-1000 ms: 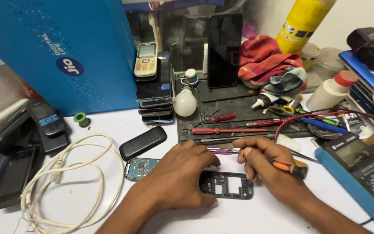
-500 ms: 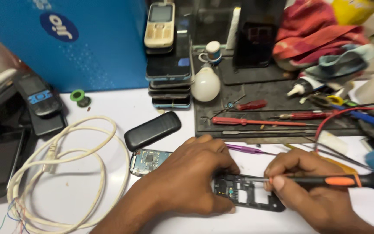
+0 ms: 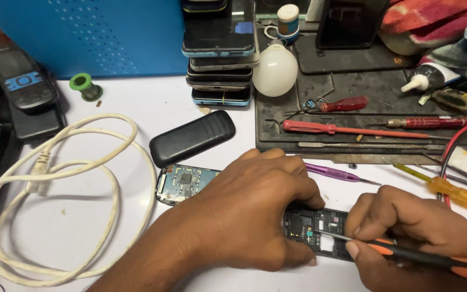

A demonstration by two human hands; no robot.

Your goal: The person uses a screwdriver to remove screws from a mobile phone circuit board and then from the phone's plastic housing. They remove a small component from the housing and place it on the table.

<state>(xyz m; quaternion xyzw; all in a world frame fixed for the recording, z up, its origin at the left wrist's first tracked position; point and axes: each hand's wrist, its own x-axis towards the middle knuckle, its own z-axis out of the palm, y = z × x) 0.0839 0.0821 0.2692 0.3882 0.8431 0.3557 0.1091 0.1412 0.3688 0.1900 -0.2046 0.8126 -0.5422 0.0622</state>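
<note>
Head view: my left hand [image 3: 249, 211] was clamped down over the black phone frame [image 3: 317, 232] at lower centre of the frame, pinning it flat on the white tabletop [image 3: 136, 92]. My right hand [image 3: 406, 238] was closed around the orange-handled screwdriver [image 3: 422, 258], lower right, tip resting inside the frame near a small component. Blue-green circuit board [image 3: 182, 183] lay just left of my left hand, partly under it. Black phone back cover [image 3: 192, 138] sat above the board, apart from it. Purple tool [image 3: 333, 174] lay just beyond my left knuckles. White cable coil [image 3: 66, 189] filled left of frame, well apart. Stack of phones [image 3: 220, 54] and white bulb [image 3: 275, 70] at top centre; red screwdrivers [image 3: 352, 130] on the dark mat [image 3: 352, 81], upper right.

Risk, as I judged it: the tip was angled low, so a slip could gouge the frame's contacts or jab my left fingertip sitting right beside it. Loose pinning would let the frame skid. A freed screw could roll off and get lost among the clutter.
</note>
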